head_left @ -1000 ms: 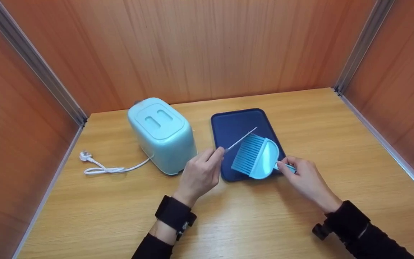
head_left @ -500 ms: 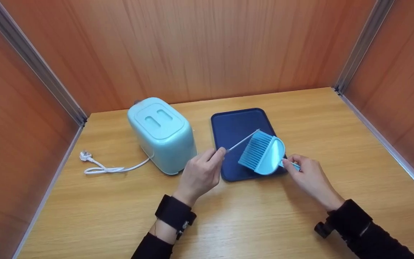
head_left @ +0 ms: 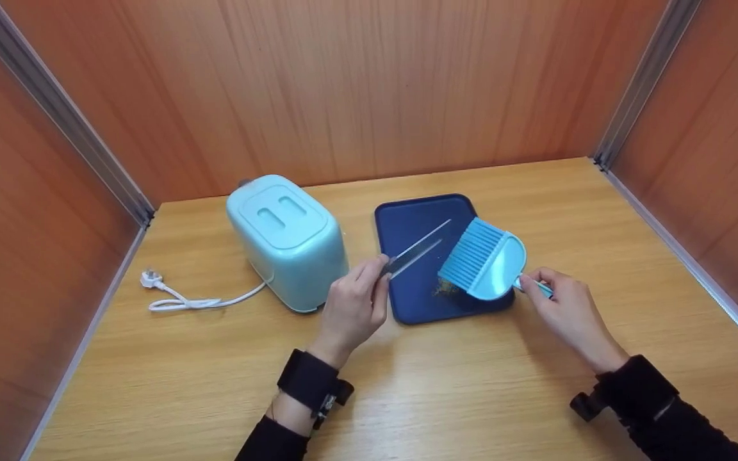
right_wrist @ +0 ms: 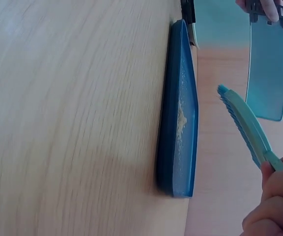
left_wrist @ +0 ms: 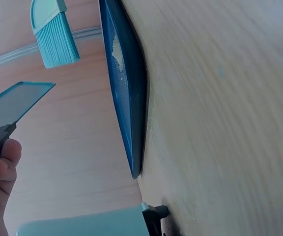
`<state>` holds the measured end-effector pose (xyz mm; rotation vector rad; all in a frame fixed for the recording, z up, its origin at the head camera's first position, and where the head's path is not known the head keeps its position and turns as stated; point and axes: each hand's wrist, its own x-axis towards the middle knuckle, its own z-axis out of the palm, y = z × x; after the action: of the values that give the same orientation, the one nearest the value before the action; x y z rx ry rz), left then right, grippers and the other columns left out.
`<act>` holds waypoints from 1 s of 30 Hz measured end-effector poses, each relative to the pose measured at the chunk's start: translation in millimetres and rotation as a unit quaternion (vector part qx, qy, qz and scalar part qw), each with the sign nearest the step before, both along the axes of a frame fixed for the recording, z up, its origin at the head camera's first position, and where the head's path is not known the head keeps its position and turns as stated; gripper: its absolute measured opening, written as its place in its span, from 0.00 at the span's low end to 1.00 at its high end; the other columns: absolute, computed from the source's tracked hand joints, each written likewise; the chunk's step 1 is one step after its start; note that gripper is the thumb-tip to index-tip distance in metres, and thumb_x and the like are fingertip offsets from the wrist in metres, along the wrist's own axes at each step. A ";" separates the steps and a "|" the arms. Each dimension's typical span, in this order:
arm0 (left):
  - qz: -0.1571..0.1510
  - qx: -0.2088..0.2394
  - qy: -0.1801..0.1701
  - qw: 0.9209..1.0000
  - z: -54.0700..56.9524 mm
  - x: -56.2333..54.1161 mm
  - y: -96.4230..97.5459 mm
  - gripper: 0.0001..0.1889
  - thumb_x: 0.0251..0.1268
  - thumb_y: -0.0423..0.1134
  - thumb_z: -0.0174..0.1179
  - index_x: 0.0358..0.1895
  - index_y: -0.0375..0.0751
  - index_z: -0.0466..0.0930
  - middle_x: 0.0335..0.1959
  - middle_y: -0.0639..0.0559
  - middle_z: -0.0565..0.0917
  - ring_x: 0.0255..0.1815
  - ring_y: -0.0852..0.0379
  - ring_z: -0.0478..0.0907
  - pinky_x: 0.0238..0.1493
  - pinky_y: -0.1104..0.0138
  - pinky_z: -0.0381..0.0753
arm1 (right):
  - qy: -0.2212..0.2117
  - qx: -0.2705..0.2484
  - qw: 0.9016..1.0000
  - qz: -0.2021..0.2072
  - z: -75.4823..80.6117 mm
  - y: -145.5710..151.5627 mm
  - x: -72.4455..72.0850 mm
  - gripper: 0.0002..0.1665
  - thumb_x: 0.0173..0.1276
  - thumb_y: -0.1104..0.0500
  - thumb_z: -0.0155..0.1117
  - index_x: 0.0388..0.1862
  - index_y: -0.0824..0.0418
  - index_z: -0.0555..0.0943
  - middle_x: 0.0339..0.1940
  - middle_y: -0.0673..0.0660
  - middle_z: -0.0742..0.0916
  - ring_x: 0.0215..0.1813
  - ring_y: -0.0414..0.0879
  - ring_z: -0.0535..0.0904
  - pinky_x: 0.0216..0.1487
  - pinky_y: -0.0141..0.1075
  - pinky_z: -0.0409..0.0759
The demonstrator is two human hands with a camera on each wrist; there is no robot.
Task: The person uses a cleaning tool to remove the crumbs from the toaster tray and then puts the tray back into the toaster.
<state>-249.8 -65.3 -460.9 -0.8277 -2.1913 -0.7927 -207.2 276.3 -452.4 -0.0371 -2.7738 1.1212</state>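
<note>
My left hand point(head_left: 353, 307) pinches the dark end of a thin, flat crumb tray point(left_wrist: 21, 102), which is raised and tilted above a navy serving tray point(head_left: 407, 224). Between thumb and fingers, my right hand point(head_left: 571, 314) grips the handle of a light-blue brush point(head_left: 498, 266). Its bristles hang over the right part of the serving tray, apart from the crumb tray. Yellowish crumbs point(right_wrist: 181, 120) lie in a small heap on the serving tray, partly hidden by the bristles in the head view.
A mint-green toaster point(head_left: 292, 246) stands left of the serving tray, its lid on top. Its white cord point(head_left: 189, 302) and plug lie on the wooden table point(head_left: 446, 384). Wood-patterned panels point(head_left: 375, 83) enclose the back and sides.
The brush has moved right, away from the crumb tray. My left hand has turned the crumb tray, so more of its flat face shows. Crumbs on the serving tray have come into sight.
</note>
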 end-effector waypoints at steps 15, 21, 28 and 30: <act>0.007 0.149 -0.176 0.973 -0.1 -2.4 -3.4 0.08 0.78 0.34 0.61 0.54 0.38 0.80 0.40 0.43 0.88 0.36 0.54 0.84 0.36 0.64 0.86 | 0.008 -0.011 0.999 -0.051 -8.5 34.8 -4.8 0.26 0.89 0.44 0.45 0.51 0.66 0.78 0.29 0.54 0.77 0.27 0.44 0.69 0.26 0.35 0.66; -0.029 0.208 -0.269 0.940 -1.8 0.5 -6.5 0.09 0.81 0.35 0.59 0.57 0.40 0.79 0.35 0.41 0.86 0.21 0.58 0.81 0.23 0.68 0.82 | 0.013 -0.016 0.997 -0.079 -17.1 49.5 -9.4 0.27 0.89 0.47 0.41 0.51 0.68 0.78 0.31 0.55 0.77 0.28 0.44 0.69 0.27 0.35 0.66; -0.047 0.257 -0.340 0.903 -4.8 2.8 -11.4 0.08 0.83 0.38 0.57 0.56 0.40 0.78 0.30 0.40 0.85 0.21 0.44 0.84 0.20 0.67 0.81 | -0.037 -0.027 0.994 -0.100 -27.7 71.0 -17.7 0.30 0.88 0.46 0.35 0.57 0.69 0.75 0.37 0.58 0.76 0.36 0.49 0.70 0.34 0.37 0.67; -0.051 0.271 -0.357 0.893 -4.4 3.9 -12.6 0.08 0.84 0.38 0.57 0.57 0.40 0.77 0.31 0.39 0.86 0.21 0.44 0.84 0.20 0.66 0.82 | -0.056 -0.031 0.993 -0.103 -30.0 77.3 -20.3 0.30 0.88 0.46 0.34 0.59 0.69 0.74 0.39 0.60 0.76 0.39 0.51 0.70 0.36 0.38 0.68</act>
<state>-245.9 -77.9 -465.2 -0.3870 -2.3126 -1.8916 -227.5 353.6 -482.4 -0.3956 -2.7510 1.1829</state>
